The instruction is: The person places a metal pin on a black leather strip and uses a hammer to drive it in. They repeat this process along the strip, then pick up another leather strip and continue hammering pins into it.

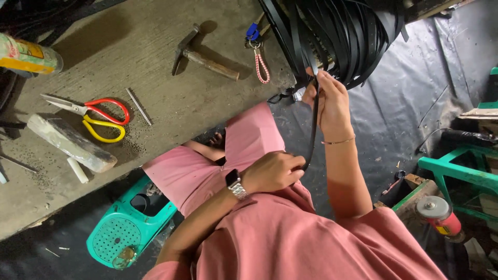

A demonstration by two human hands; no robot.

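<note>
1. In the middle, between two hands: one thin black strap (313, 124), pulled tight and straight.
2. Long way of the strap: almost up and down in the view, top end at the far hand, bottom end at the near hand, leaning a little to the left as it comes down.
3. Right hand (329, 101): held up high, fingers closed around the top part of the strap, just under a big bundle of black straps (342, 36).
4. Left hand (272, 172): low, near the lap, fingers curled shut and pinching the bottom end of the strap.
5. On the left wrist: a black watch (234, 182) with a silver band.
6. On the right wrist: a thin bracelet (338, 140).
7. Under the hands: pink clothes (290, 233) over the knees.
8. On the grey floor, well away to the left: scissors (93, 116) with one red and one yellow handle, a hammer (199, 56), a small metal rod (138, 106) and a long pale stone (70, 142).
9. Down below the left arm: a green plastic stool (122, 228).
10. At the right edge: a green frame (459, 173) and a red tool (441, 215).
</note>
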